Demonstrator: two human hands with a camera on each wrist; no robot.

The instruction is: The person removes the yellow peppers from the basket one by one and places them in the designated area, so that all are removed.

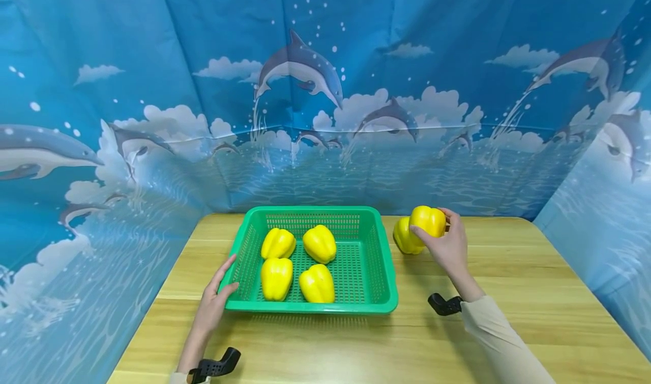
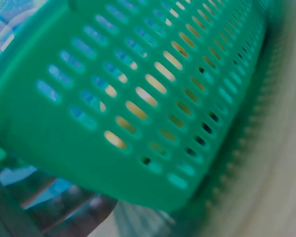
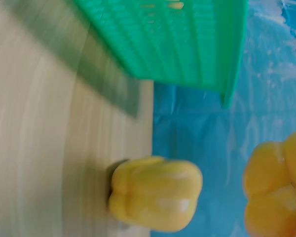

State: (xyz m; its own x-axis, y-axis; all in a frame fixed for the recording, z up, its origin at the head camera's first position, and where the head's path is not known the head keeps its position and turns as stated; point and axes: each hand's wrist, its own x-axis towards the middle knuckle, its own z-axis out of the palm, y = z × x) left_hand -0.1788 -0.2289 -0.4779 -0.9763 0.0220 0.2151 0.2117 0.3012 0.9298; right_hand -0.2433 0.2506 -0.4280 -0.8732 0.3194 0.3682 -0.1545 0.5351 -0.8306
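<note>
My right hand (image 1: 450, 245) grips a yellow bell pepper (image 1: 428, 221) between thumb and fingers, held up off the table. Behind it and slightly left, a second bell pepper (image 1: 404, 237) rests on the table; the right wrist view shows this resting pepper (image 3: 157, 194) with the held pepper (image 3: 274, 190) at the right edge. On the left, my left hand (image 1: 213, 300) holds the left rim of a green plastic basket (image 1: 311, 308), thumb over the edge. In the left wrist view its fingers (image 2: 84, 210) lie against the slotted basket wall (image 2: 49, 138).
Inside the basket sit several yellow bell peppers (image 1: 277, 279), mostly toward its left and middle. The basket stands on a wooden table (image 1: 508, 293). A blue curtain (image 1: 325, 163) printed with dolphins hangs behind the table and along both sides.
</note>
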